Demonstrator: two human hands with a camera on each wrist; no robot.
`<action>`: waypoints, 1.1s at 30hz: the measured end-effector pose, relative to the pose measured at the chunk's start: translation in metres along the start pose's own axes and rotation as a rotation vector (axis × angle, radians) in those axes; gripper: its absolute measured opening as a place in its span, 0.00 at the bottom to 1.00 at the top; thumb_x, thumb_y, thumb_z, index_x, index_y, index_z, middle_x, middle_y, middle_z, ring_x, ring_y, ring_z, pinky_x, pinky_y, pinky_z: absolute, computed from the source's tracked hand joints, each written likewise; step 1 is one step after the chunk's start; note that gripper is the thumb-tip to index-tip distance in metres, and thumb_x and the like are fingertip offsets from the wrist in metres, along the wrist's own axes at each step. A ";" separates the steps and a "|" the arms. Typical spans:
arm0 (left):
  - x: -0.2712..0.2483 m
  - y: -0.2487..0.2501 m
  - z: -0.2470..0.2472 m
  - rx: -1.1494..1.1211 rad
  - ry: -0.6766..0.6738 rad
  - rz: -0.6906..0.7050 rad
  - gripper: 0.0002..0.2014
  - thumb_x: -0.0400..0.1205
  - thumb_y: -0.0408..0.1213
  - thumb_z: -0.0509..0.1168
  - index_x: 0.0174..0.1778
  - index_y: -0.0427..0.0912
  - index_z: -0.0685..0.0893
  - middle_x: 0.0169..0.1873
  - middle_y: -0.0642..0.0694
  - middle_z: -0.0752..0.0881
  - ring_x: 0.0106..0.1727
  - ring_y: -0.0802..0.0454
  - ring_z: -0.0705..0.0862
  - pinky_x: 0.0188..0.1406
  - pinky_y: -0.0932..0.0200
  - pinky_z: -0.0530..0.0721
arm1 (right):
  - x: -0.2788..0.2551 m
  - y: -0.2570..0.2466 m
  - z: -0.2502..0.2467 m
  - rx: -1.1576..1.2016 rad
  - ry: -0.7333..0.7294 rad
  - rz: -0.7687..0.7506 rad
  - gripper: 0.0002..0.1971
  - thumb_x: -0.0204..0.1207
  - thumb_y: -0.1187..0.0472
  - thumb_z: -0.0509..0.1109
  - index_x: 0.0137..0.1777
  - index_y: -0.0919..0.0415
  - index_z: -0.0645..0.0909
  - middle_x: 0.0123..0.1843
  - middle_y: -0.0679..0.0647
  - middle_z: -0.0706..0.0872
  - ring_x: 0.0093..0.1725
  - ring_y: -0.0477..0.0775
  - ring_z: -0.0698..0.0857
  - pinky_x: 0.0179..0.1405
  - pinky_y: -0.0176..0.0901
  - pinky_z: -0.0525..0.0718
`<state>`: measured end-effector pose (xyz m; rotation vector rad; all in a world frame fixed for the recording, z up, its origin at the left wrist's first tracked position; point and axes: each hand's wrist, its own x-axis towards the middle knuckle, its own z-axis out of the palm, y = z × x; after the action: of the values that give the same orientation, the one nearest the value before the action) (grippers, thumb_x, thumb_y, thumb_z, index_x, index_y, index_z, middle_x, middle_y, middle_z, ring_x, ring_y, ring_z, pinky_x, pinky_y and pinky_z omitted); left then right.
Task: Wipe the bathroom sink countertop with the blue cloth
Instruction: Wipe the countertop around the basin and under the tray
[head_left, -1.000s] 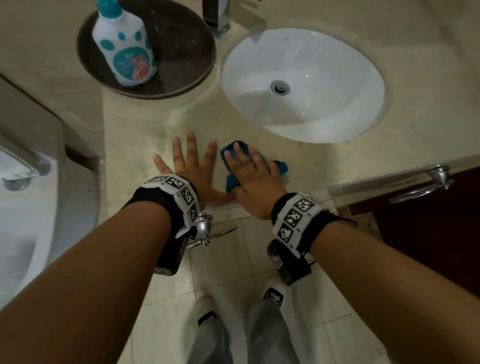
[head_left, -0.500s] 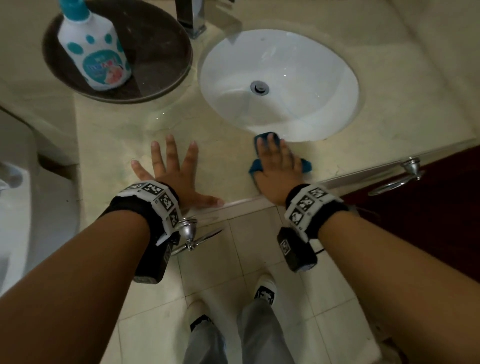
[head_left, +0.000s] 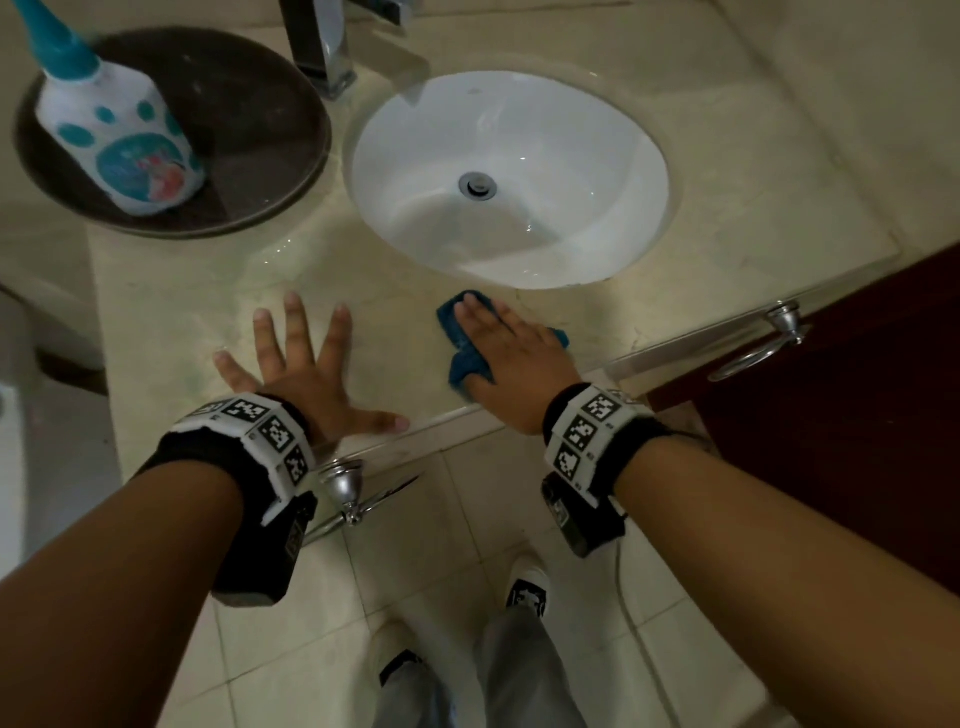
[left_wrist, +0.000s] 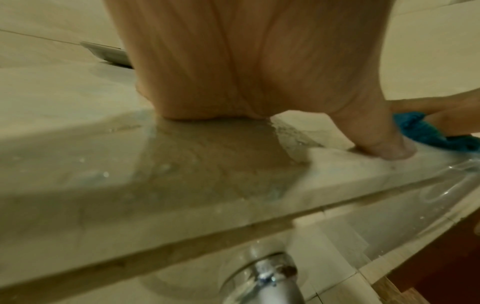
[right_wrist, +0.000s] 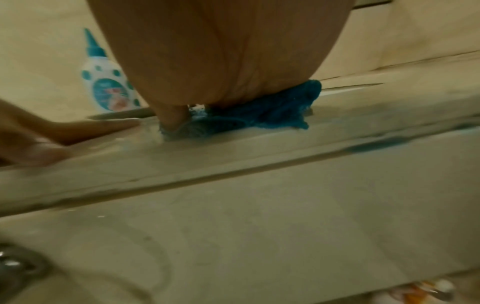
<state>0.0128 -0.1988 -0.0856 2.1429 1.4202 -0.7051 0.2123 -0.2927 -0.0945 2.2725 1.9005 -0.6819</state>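
The blue cloth (head_left: 460, 343) lies bunched on the beige countertop (head_left: 171, 312), between the white sink basin (head_left: 519, 156) and the front edge. My right hand (head_left: 506, 348) lies flat on top of it with straight fingers, pressing it down; the cloth (right_wrist: 280, 112) shows under the palm in the right wrist view. My left hand (head_left: 298, 369) rests spread flat on the bare wet counter to the cloth's left, thumb (left_wrist: 376, 139) near the front edge. The cloth (left_wrist: 428, 131) shows beyond that thumb.
A white bottle with teal paw prints (head_left: 114, 140) stands on a dark round tray (head_left: 249, 130) at the back left. A chrome faucet (head_left: 322, 47) stands behind the basin. Chrome handles (head_left: 769, 338) hang below the counter edge, beside a dark red cabinet (head_left: 857, 441).
My right hand slid the cloth rightward along the front strip of the counter, away from my left hand, to sit below the basin. The left hand stayed planted.
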 end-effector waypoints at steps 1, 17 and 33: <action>0.000 0.000 0.000 0.000 0.002 0.001 0.66 0.55 0.81 0.62 0.74 0.63 0.22 0.72 0.46 0.15 0.76 0.39 0.21 0.71 0.24 0.34 | 0.000 0.010 -0.001 0.000 0.002 0.036 0.35 0.82 0.46 0.51 0.82 0.47 0.35 0.84 0.41 0.35 0.84 0.45 0.39 0.80 0.48 0.45; -0.001 0.076 0.010 0.017 0.111 0.060 0.58 0.63 0.80 0.53 0.78 0.57 0.27 0.76 0.45 0.20 0.78 0.42 0.24 0.73 0.24 0.33 | 0.009 0.105 -0.014 0.025 0.082 0.166 0.32 0.84 0.55 0.49 0.83 0.51 0.38 0.85 0.45 0.40 0.84 0.49 0.41 0.83 0.51 0.46; 0.032 0.207 0.011 -0.006 0.045 -0.033 0.51 0.65 0.82 0.44 0.75 0.64 0.24 0.74 0.48 0.17 0.76 0.35 0.21 0.67 0.19 0.33 | -0.014 0.187 -0.029 0.035 0.152 0.114 0.33 0.82 0.58 0.55 0.83 0.47 0.44 0.85 0.42 0.42 0.83 0.50 0.48 0.77 0.56 0.52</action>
<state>0.2138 -0.2567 -0.0934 2.1479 1.4820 -0.6680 0.3971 -0.3353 -0.1012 2.4975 1.8158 -0.5476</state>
